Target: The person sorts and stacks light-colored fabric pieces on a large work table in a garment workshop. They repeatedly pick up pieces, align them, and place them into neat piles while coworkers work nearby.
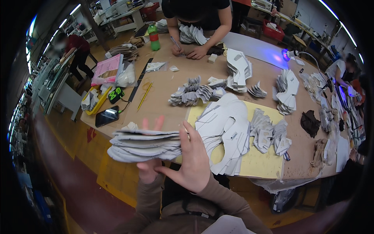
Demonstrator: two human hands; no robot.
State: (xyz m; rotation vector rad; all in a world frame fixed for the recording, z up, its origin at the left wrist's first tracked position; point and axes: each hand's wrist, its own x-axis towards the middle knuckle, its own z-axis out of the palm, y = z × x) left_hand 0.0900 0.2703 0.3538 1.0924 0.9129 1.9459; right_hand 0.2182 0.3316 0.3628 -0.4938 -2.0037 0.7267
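Note:
A thick stack of white cut-out pieces with dark edges is held level above the near table edge. My left hand is closed around the stack from below; its fingertips show beyond the far side and its thumb on the near side. My right hand is flat against the stack's right end, fingers stretched up and thumb out to the left. Just beyond that hand, a fanned pile of large white curved pieces lies on a yellow sheet. Smaller bundles of grey-white pieces rest to its right.
A phone, a yellow tray and a yellow pencil lie on the left side of the table. Across the table, a person leans over and writes, near a green bottle. A lamp glows purple at far right.

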